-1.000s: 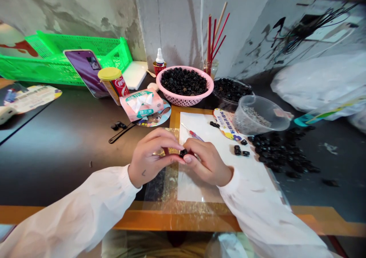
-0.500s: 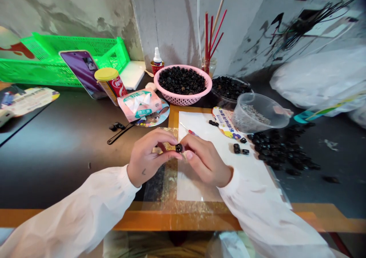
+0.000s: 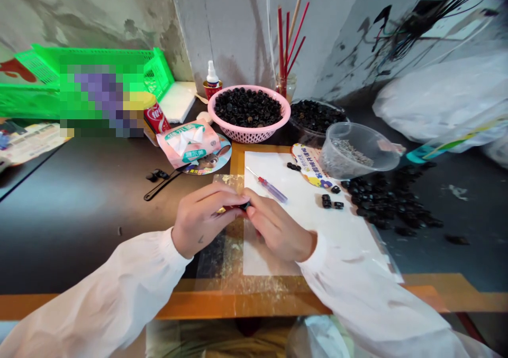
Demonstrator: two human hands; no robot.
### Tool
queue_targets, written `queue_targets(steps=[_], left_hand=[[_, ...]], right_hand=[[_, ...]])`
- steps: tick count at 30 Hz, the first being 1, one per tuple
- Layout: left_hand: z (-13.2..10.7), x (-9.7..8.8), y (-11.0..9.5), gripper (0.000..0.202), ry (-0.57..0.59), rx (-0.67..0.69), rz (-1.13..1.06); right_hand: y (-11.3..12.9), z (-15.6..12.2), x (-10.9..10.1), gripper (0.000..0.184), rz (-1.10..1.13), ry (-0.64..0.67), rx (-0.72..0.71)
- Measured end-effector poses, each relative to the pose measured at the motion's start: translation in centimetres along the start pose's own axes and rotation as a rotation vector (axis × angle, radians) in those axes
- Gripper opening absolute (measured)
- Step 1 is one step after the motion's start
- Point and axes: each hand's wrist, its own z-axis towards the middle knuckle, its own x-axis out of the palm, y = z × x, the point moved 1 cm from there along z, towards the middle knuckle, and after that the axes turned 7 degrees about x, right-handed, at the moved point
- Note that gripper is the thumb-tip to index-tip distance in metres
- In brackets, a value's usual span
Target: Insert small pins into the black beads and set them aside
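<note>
Gripping sm blk plastic piece (image 3: 246, 205) btwn L hand (image 3: 202, 220) & R hand (image 3: 278, 230)

3 concrete wall faces (image 3: 238, 24) meet behind the bench, streaked with grey and brown stains, the left one (image 3: 87, 14) patchy with peeling marks. A tangle of black wires (image 3: 420, 35) hangs on the right wall (image 3: 349, 45). The bench top (image 3: 79, 225) is dark and glossy, with a pale sheen of even light, and its front edge (image 3: 238, 305) is banded in orange. Bulging white plastic sacks (image 3: 440, 93) sit against the right wall, and a bright green plastic crate (image 3: 156, 72) stands at the back left.
</note>
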Motion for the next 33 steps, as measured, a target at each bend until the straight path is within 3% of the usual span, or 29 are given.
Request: queue_targets(steps=[7,13,19,26,33], left_hand=[[-0.21,-0.30,0.67,0.013,0.019,0.014,-0.132],[-0.17,-0.45,0.70,0.013,0.031,0.031,-0.141],[0.22,-0.43,0.63,0.013,0.023,0.020,-0.181],[0.29,0.07,0.96,0.020,-0.056,-0.181,-0.361],[-0.16,0.18,1.03,0.034,-0.014,-0.114,-0.304]], right_hand=[[0.02,-0.13,-0.40,0.014,0.058,0.157,0.058],[0.13,0.02,-0.44,0.017,0.061,0.180,0.015],[0.46,0.00,-0.55,0.014,0.086,0.177,0.015],[0.54,-0.17,-0.81,0.022,0.051,0.051,-0.041],[0.24,-0.03,-0.58,0.018,0.018,0.028,-0.080]])
